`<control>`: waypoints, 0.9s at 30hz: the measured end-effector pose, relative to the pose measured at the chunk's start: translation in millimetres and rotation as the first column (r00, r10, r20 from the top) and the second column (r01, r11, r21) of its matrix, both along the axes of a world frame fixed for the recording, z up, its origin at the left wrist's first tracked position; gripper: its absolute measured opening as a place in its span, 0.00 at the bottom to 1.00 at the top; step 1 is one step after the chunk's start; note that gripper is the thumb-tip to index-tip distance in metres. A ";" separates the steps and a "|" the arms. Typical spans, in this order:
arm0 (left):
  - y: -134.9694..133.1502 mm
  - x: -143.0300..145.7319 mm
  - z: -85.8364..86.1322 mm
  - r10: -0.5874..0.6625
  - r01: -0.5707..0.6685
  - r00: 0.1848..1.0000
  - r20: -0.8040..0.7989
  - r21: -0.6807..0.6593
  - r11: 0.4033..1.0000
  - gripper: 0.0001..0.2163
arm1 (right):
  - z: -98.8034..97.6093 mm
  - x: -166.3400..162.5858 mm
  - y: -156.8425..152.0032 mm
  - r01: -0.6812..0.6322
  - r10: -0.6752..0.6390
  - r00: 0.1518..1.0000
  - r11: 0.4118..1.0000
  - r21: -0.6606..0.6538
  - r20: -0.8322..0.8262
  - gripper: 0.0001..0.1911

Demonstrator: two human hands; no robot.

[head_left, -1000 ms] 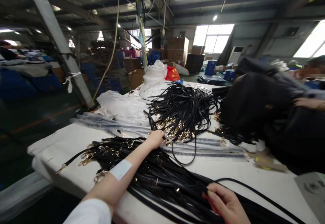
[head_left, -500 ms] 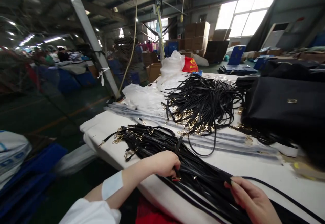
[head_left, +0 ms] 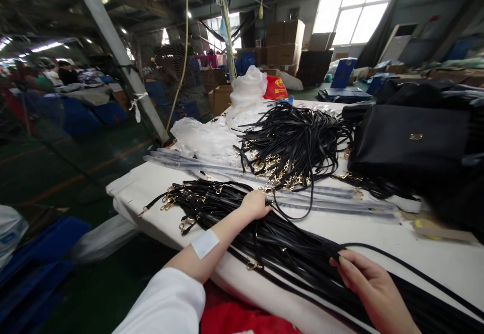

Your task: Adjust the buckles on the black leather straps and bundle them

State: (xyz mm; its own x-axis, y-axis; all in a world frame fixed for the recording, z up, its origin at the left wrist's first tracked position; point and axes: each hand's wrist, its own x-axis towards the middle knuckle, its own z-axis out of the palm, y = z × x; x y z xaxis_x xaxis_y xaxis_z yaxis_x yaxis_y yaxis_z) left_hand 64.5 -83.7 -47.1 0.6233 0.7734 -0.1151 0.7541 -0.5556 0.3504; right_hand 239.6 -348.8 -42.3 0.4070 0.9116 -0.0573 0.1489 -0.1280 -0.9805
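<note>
Carefully, please: take your left hand (head_left: 256, 206) as the centre of the clock. The near straps (head_left: 297, 243) lie on the table (head_left: 134, 192), under this hand and toward 4 o'clock, where your right hand (head_left: 363, 276) pinches them between thumb and fingertips. How many it holds, I cannot tell. Your left fingers are bent down and partly hidden at the near straps; whether they grip, I cannot tell.

I think the main danger is tangling. A loop (head_left: 297, 219) beside the far straps (head_left: 298, 127), which lie at 1 o'clock, comes very near your left fingers, and a pull could drag it along. One clasp (head_left: 252, 265) at 6 o'clock might hook its neighbours. Also, some near straps run close to the table's edge at 5 o'clock; a loose pinch could let them slide down.

Now the count: two hands, two large groups of straps, one such loop, one red packet (head_left: 275, 88) at 12 o'clock, one bag (head_left: 408, 155) clearly seen at 2 o'clock. Single straps overlap too much for counting.
</note>
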 end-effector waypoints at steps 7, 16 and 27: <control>-62.5 5.0 35.6 -0.074 0.171 0.918 0.390 -0.221 0.960 0.12 | 9.6 -0.3 15.5 -0.051 0.053 0.996 0.998 0.029 -0.076 0.23; -121.1 15.5 60.8 0.207 0.436 0.595 0.777 -0.528 0.728 0.17 | 28.8 -15.1 49.2 -0.130 0.164 0.941 0.983 0.129 -0.296 0.26; -132.8 26.4 64.9 0.087 0.289 0.590 0.803 -0.311 0.906 0.24 | 28.0 -14.4 50.4 -0.056 0.122 0.932 0.979 0.196 -0.343 0.29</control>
State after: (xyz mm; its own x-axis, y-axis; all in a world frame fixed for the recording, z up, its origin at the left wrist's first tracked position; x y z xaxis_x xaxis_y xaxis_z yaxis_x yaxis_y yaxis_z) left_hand 90.9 -216.4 17.9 0.6779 0.7070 0.2014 0.0204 -0.2919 0.9562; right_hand 225.2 -298.5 -14.3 0.3074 0.9515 -0.0129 -0.2066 0.0535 -0.9770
